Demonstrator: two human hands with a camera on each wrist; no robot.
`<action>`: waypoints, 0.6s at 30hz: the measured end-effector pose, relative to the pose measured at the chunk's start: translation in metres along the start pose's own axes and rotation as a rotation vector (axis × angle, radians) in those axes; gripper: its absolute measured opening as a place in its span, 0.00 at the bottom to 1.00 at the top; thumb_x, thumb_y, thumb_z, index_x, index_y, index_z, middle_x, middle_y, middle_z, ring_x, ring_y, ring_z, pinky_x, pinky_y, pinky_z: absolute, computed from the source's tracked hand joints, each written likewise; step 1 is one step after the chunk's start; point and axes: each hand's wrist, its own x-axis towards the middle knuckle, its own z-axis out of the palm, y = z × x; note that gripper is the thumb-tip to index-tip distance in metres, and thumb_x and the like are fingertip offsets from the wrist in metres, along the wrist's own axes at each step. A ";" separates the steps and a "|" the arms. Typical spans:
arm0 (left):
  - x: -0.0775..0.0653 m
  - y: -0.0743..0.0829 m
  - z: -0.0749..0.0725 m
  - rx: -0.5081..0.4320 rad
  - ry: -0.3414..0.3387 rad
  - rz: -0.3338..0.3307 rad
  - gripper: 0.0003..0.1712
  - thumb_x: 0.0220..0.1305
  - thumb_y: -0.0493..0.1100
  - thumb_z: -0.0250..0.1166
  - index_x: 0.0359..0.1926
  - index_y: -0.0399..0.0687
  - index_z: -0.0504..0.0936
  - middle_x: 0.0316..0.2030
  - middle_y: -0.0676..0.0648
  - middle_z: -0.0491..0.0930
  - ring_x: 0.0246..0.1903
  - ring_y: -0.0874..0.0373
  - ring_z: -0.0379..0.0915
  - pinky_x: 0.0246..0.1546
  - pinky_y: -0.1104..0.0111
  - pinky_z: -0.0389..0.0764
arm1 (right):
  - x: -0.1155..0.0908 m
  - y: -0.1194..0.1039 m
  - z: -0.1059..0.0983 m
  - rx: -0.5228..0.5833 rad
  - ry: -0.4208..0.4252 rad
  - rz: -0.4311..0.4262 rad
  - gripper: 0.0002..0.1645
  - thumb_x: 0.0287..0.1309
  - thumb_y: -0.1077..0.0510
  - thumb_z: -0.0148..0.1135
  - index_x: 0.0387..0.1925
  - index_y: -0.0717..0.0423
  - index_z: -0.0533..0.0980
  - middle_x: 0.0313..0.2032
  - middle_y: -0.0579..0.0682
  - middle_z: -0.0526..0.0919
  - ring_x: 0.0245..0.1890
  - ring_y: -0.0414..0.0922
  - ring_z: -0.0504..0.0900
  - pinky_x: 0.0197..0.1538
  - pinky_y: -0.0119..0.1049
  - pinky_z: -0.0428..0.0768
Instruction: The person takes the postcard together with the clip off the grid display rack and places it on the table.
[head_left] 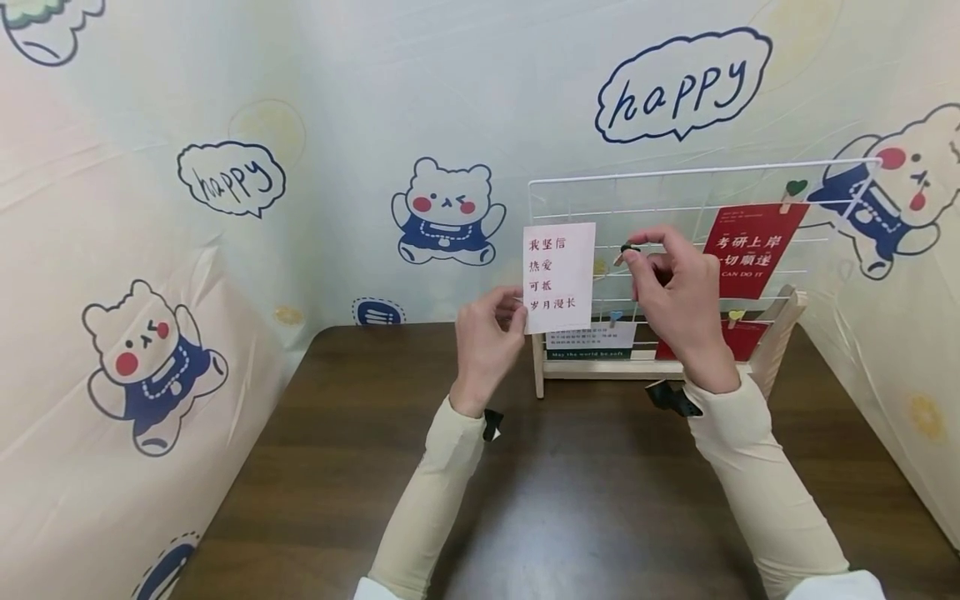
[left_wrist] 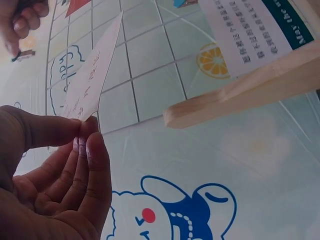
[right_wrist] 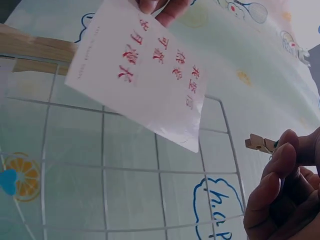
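Observation:
Between thumb and fingers, my left hand (head_left: 489, 346) pinches the lower left edge of a white card (head_left: 558, 275) with dark red Chinese writing. The card is upright in front of the left part of a white wire grid rack (head_left: 705, 172). To the right of the card, my right hand (head_left: 678, 296) pinches a small wooden clothespin (right_wrist: 261, 144) with a dark green piece on it. The clothespin is apart from the card and its wooden end points toward it. In the left wrist view the card (left_wrist: 92, 75) is seen nearly edge-on.
A red card (head_left: 753, 250) hangs at the grid's right under a green heart clip (head_left: 797, 188). Lower down are a white and green card (head_left: 588, 342) with a blue clip (head_left: 616, 317) and another red card (head_left: 750, 340). A wooden base (head_left: 600, 369) stands on the brown table (head_left: 360, 467).

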 end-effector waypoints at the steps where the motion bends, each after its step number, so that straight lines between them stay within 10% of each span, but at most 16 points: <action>1: -0.001 0.000 0.000 -0.003 -0.004 -0.004 0.12 0.66 0.33 0.67 0.50 0.37 0.88 0.35 0.41 0.91 0.28 0.54 0.86 0.31 0.68 0.85 | -0.002 0.002 0.000 -0.002 -0.004 0.008 0.14 0.71 0.58 0.65 0.51 0.63 0.81 0.18 0.57 0.82 0.15 0.32 0.71 0.22 0.25 0.69; 18: -0.019 -0.004 -0.006 -0.011 -0.042 -0.057 0.12 0.66 0.35 0.68 0.49 0.38 0.88 0.37 0.41 0.91 0.29 0.54 0.87 0.34 0.66 0.89 | -0.026 0.031 -0.004 -0.043 -0.075 0.072 0.12 0.69 0.61 0.66 0.50 0.63 0.81 0.18 0.57 0.82 0.16 0.32 0.71 0.22 0.24 0.69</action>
